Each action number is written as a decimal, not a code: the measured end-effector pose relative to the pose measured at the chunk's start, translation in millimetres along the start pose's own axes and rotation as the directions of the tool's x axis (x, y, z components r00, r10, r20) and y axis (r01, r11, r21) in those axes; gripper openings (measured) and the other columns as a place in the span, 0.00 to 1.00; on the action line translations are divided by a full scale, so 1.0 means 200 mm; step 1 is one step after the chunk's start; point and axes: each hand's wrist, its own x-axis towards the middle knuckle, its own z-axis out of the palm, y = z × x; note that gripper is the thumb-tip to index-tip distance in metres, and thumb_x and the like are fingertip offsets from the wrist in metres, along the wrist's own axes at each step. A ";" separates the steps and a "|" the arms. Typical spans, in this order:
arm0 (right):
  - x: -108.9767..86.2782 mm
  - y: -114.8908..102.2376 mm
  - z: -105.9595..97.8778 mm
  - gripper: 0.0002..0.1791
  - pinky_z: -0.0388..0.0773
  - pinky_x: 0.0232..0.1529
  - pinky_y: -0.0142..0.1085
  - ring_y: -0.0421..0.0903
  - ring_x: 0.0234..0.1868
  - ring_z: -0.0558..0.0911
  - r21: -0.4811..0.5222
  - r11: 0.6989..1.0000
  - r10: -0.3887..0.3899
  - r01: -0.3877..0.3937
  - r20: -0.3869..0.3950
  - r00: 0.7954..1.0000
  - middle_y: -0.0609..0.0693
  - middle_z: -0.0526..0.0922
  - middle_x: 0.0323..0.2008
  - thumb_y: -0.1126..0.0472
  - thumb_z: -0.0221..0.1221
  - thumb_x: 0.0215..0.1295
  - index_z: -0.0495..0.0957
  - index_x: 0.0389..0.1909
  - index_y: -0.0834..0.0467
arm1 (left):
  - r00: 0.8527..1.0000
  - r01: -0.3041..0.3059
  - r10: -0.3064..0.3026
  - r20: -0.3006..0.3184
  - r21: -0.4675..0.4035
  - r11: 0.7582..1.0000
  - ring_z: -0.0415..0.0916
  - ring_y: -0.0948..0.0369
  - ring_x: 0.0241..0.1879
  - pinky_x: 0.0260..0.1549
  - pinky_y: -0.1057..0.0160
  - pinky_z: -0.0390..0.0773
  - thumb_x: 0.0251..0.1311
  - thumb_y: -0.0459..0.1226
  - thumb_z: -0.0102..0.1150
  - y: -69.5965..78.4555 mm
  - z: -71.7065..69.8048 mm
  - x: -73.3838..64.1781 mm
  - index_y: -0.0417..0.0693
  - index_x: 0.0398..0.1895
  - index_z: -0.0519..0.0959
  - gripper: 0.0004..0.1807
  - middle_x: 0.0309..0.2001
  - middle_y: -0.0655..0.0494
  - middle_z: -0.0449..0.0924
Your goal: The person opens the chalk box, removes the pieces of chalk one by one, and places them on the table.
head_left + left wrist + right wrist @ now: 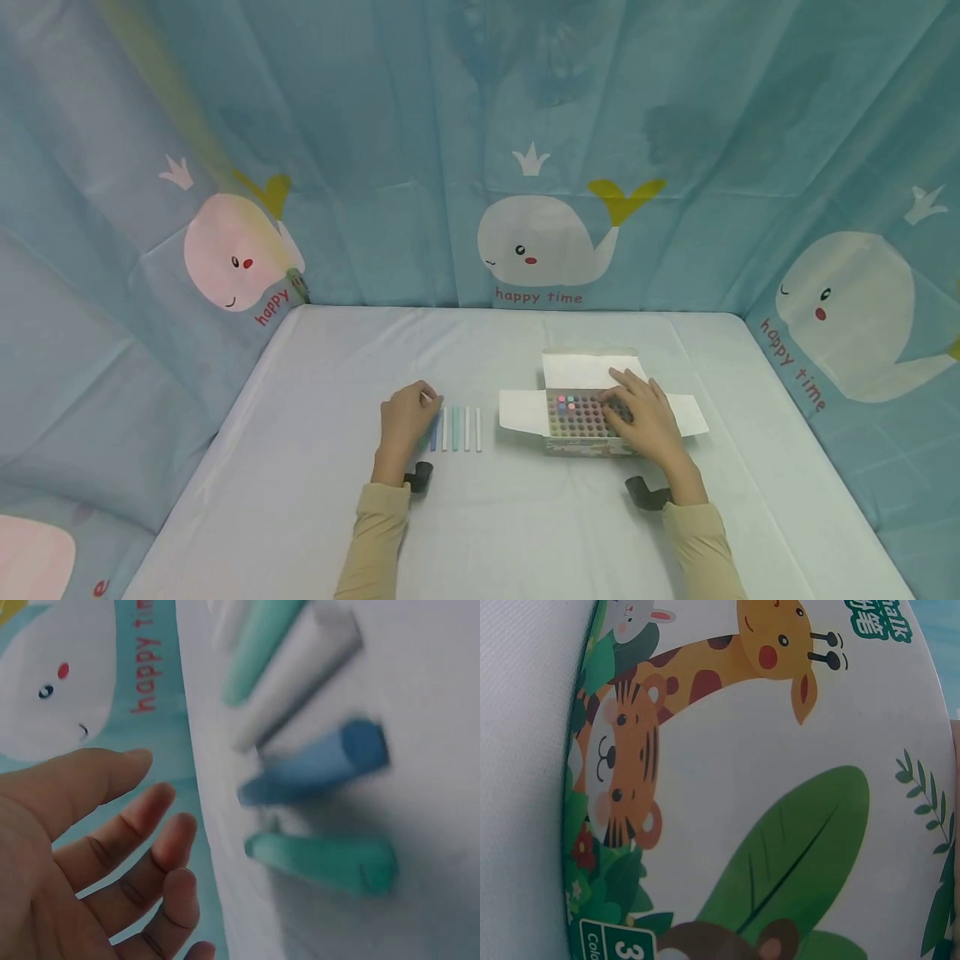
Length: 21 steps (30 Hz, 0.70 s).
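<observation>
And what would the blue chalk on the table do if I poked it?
The blue chalk would probably roll, since its end looks roundish. It's likely stiff, because it lies straight like a little rod. It might snap if pressed hard, being long and thin.

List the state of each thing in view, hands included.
Chalk box: open
Box flaps: folded outward
Chalk sticks: out of the box, lying side by side
Left hand: fingers relaxed, holding nothing
Right hand: over the box, grip unclear
Tablecloth: spread, lightly creased
Curtain: hanging, creased
</observation>
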 end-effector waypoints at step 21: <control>0.00 0.00 0.00 0.06 0.43 0.66 0.58 0.61 0.67 0.59 -0.005 1.000 -0.003 0.003 -0.005 1.000 0.56 0.67 0.63 0.55 0.61 0.58 0.78 0.36 0.48 | 0.941 -0.330 0.324 -0.093 -0.056 0.942 0.70 0.64 0.27 0.34 0.61 0.68 0.55 0.41 0.61 0.37 0.10 -0.07 0.55 0.33 0.81 0.04 0.28 0.63 0.80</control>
